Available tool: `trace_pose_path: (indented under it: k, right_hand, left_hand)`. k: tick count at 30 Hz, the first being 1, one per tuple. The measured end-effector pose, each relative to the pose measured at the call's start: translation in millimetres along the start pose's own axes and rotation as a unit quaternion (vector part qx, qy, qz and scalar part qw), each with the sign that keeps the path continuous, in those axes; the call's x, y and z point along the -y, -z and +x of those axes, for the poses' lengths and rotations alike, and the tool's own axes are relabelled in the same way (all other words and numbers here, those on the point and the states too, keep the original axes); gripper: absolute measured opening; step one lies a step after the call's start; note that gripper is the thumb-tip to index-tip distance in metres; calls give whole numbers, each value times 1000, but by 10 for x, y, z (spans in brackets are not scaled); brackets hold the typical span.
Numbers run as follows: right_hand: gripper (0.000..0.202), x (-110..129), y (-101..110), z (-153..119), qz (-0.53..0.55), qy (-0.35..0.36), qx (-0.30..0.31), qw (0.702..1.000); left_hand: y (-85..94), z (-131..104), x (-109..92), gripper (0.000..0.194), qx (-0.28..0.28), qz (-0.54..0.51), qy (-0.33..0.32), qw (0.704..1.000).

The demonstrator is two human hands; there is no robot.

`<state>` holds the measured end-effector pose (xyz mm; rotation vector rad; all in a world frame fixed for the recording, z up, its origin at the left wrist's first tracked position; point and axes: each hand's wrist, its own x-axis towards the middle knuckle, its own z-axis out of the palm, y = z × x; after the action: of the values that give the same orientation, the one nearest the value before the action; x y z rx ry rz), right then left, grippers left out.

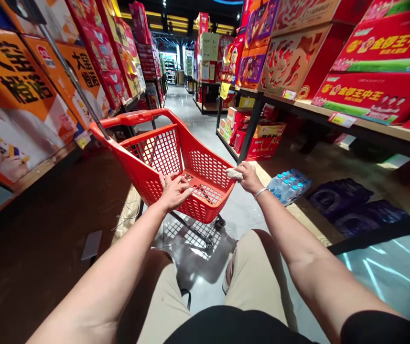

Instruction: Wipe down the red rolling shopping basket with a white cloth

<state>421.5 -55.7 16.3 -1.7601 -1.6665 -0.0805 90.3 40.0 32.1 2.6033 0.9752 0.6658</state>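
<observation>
A red plastic shopping cart (pixel 205 155) with a lattice basket stands at an angle in front of me, its inside bare. My left hand (pixel 174 192) rests on the near left rim of the basket, fingers bent and spread apart, not wrapped round it. At the right rim, my right hand (pixel 248 177) grips a whitish cloth (pixel 234 174), bunched between thumb and fingers against the red edge. A light-coloured bracelet is on the right wrist. The cart's handle (pixel 138 118) lies on the far left side, and its black wheels stand on the shiny floor.
Stacked orange cartons (pixel 42 71) line the left shelf. Red cartons (pixel 373 93) fill the right shelf. Under it lie a pack of water bottles (pixel 288 186) and dark wrapped packs (pixel 341 196). A metal pole (pixel 70 71) rises at the cart's left. The aisle floor (pixel 179 102) runs on ahead.
</observation>
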Motion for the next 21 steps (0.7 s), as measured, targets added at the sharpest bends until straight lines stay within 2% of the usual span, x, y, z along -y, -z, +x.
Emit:
trace_pose_path:
  k: [3,7,11,14,18,21]
  right_hand:
    - [27,14,-104,-56,5,-66,-30,997]
    - [32,216,-230,-335,49,-53,-35,997]
    - [34,562,-254,-562,4,-44,-24,999]
    - [34,932,-307,-676,-38,-52,-10,998]
    - [35,1456,-488,-847,-25,25,-4,999]
    - [43,1624,-624,-934,0,93,-9,996]
  left_hand:
    - [9,-26,42,28,8,1,-13,1000]
    - [95,-8,135,29,31,12,-20,999]
    - [175,39,224,27,26,47,-20,998]
    - [163,67,290,25,-1,67,-3,998]
    - [114,90,331,29,-31,67,38,996]
    - [103,64,267,32,-26,66,73,995]
